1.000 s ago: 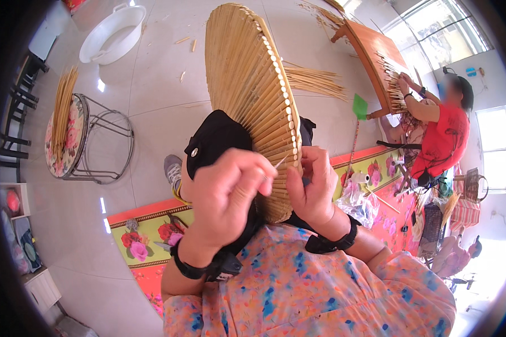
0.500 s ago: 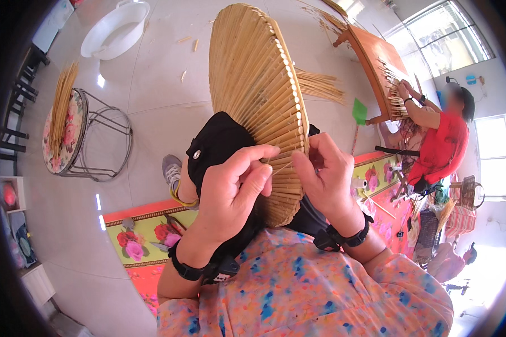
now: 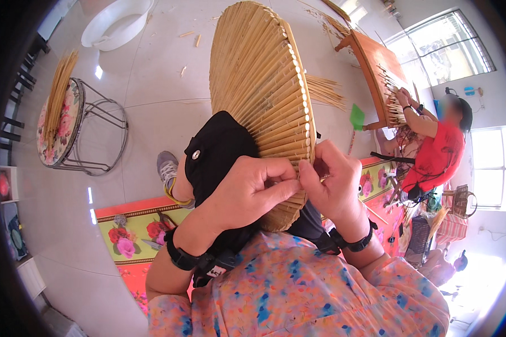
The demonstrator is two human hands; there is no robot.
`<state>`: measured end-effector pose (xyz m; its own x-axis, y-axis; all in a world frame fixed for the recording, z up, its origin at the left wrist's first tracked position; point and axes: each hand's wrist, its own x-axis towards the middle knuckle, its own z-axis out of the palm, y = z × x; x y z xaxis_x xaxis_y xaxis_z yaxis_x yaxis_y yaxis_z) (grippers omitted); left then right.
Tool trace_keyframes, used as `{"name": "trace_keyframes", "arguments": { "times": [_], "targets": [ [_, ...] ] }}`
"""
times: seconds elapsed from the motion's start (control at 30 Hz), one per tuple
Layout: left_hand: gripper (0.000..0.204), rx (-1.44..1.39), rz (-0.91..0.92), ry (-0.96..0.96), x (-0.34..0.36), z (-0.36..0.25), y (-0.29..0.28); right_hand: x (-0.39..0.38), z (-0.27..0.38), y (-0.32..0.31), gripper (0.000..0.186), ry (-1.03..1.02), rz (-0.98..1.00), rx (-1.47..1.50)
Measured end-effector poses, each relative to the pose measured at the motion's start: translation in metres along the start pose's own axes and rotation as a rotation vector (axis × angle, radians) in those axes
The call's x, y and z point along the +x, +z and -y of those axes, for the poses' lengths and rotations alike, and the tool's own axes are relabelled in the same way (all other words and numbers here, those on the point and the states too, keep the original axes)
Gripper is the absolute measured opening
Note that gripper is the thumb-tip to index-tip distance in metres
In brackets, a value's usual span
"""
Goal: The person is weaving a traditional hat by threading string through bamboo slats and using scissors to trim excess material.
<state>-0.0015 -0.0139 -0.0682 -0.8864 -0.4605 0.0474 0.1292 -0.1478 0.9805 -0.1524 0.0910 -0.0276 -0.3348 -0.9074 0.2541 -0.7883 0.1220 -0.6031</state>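
Across my lap stands a large oval mat of pale plant stalks [image 3: 247,67], laid side by side and stitched, with cut white ends along its thick right edge. My left hand [image 3: 253,188] is closed in a pinch over the mat's lower right part, where a thin thread showed between my hands a moment ago. My right hand [image 3: 334,177] is closed too, thumb against forefinger at the mat's edge, touching or nearly touching the left fingertips. What lies between the right fingertips is too small to make out. A black cloth [image 3: 222,151] covers my knee beside the mat.
A flowered stool [image 3: 64,123] carries a bundle of stalks [image 3: 59,95] at left. Beyond it is a white tub [image 3: 115,25]. On the right, a person in red [image 3: 436,151] works with stalks at a wooden table [image 3: 371,73]. A flowered mat [image 3: 143,236] covers the floor.
My left hand has moved right, from the mat's face to its edge, meeting the right hand. The right hand has shifted slightly, and the gap between the hands has closed.
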Motion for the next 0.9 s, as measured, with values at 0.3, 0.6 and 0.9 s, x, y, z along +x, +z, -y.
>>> {"name": "trace_keyframes", "arguments": {
  "times": [0.3,0.6,0.9],
  "targets": [
    [0.014,-0.075,0.222,0.021,0.005,0.006,-0.009,-0.001,0.000,-0.002,0.024,-0.089,0.078,-0.113],
    [0.008,0.048,0.064,-0.016,-0.003,-0.001,-0.006,-0.003,-0.007,0.003,0.024,-0.007,0.026,-0.015],
    [0.027,0.049,-0.224,0.139,-0.027,-0.011,-0.018,-0.037,-0.010,0.016,0.042,0.083,-0.027,0.177]
  ]
}}
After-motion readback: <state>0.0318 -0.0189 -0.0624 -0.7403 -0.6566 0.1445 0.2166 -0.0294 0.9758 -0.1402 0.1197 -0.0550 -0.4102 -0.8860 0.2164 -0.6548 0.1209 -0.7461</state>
